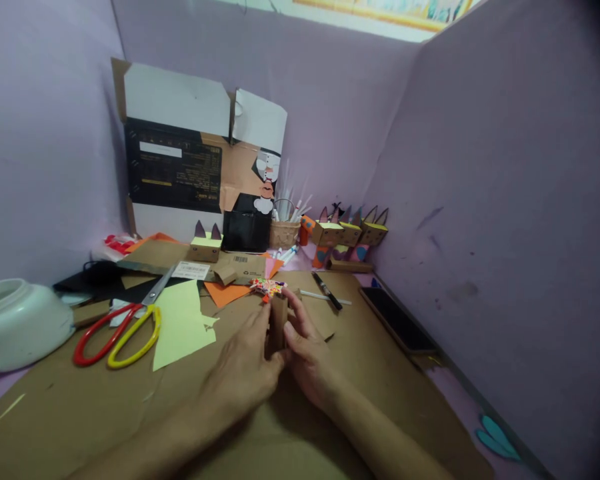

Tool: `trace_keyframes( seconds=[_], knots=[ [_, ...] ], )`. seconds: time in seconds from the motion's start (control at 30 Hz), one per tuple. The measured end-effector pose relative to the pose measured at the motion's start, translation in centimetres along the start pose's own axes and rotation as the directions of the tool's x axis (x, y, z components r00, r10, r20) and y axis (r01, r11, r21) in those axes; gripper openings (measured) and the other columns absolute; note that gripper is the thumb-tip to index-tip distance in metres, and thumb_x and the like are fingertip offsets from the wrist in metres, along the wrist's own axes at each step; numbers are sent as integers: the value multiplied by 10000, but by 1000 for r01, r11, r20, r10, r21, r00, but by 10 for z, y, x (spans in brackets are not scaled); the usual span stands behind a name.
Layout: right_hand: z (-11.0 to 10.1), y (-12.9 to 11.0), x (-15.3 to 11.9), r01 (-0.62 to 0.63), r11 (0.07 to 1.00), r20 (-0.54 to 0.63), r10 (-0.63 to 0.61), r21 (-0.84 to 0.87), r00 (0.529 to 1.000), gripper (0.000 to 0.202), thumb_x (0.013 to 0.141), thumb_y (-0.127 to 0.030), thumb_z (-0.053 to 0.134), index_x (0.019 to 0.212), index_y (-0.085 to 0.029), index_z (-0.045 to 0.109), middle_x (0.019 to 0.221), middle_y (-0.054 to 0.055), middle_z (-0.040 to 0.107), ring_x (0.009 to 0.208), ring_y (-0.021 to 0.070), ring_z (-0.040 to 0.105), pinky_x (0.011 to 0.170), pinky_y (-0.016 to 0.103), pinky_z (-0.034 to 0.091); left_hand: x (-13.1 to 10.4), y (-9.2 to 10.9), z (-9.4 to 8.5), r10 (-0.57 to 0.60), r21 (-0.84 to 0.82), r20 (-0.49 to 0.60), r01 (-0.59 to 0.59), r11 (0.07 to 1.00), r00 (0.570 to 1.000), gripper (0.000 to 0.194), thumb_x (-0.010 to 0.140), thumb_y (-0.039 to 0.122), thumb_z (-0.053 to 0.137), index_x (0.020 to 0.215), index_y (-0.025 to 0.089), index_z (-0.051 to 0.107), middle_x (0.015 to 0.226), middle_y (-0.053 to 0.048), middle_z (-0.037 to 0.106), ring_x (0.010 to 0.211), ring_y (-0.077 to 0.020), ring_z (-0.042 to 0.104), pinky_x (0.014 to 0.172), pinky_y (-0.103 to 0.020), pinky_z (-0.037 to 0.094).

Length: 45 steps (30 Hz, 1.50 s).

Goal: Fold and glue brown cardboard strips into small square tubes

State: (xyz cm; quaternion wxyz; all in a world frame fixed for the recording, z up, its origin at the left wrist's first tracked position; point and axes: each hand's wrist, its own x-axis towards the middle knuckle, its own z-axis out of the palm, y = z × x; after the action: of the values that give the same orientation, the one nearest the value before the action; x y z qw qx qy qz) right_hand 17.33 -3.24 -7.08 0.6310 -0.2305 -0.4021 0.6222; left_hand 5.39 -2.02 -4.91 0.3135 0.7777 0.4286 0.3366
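Note:
A small folded piece of brown cardboard stands upright between my hands, above the cardboard-covered table. My left hand presses its left side, thumb at the near lower edge. Against the right side lie the thumb and fingers of my right hand. Part of the piece is hidden by my fingers. Just beyond it is a colourful speckled item that I cannot make out. Left of my hands lie a torn yellow-green paper sheet and scissors with one red and one yellow handle.
A white bowl sits at the left edge. Cat-eared cardboard figures and a basket of sticks stand at the back. A black pen and a phone lie on the right, by the purple wall.

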Motion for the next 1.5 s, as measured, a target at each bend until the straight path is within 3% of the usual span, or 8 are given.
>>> trace_keyframes(
  seconds=[0.23,0.57,0.73,0.97,1.1,1.23,1.33,1.5],
  knots=[
    [-6,-4,2,80,973,0,-82,-215,997,642,699,-197,697,1275,-316,439,1246,35,554,1135,213,514,975,380,382,-2,-13,1,-16,-130,-103,2,991,995,591,662,134,623,1217,232,447,1136,-67,586,956,-233,586,812,-355,486],
    [-9,-4,2,4,901,-102,-54,-434,993,307,550,-78,731,816,-223,684,800,-1,667,762,180,607,715,303,473,-7,-27,7,-118,-302,-82,88,949,990,272,721,194,614,986,221,559,953,-20,644,849,-188,628,710,-281,521],
    [-8,-7,3,5,880,-123,-72,-475,990,260,539,-102,740,768,-219,699,789,6,656,758,188,594,701,308,476,-7,-27,6,-45,-206,-99,23,978,994,215,732,205,599,944,211,563,895,-23,644,813,-189,623,691,-279,512],
    [-8,-14,3,229,849,146,-181,-476,973,301,648,-207,725,942,-257,678,1101,45,581,1085,236,513,954,376,385,-5,-25,-4,88,-131,-85,-99,986,992,323,725,159,588,1031,225,509,1025,-34,617,933,-194,593,815,-298,474],
    [-11,-18,1,302,771,133,-276,-560,952,528,650,-217,732,1145,-286,560,1242,64,495,1157,248,459,999,414,337,-1,-32,-7,84,3,-82,-84,996,993,336,718,137,566,1037,236,531,1034,-33,629,957,-221,582,817,-332,465],
    [-14,-28,-1,413,594,117,-472,-690,874,245,659,-229,726,890,-278,664,1189,59,498,1156,263,448,971,417,356,0,-34,-11,104,158,-152,-80,984,983,343,723,169,563,1057,247,537,1049,-33,629,971,-235,578,833,-360,451],
    [-12,-33,-2,398,475,182,-437,-785,881,142,655,-224,733,787,-264,701,1209,72,509,1157,277,443,985,444,325,-1,-32,-11,149,256,-166,-103,961,975,354,714,134,529,1053,233,541,1040,-47,634,952,-235,587,797,-351,466],
    [-7,-27,0,239,562,48,-332,-792,942,25,646,-263,733,659,-256,712,1173,70,591,1110,286,478,966,465,315,-6,-29,-7,319,467,-198,-197,862,927,414,692,56,466,1059,226,555,1055,-84,602,995,-261,555,789,-367,469]
  ],
)
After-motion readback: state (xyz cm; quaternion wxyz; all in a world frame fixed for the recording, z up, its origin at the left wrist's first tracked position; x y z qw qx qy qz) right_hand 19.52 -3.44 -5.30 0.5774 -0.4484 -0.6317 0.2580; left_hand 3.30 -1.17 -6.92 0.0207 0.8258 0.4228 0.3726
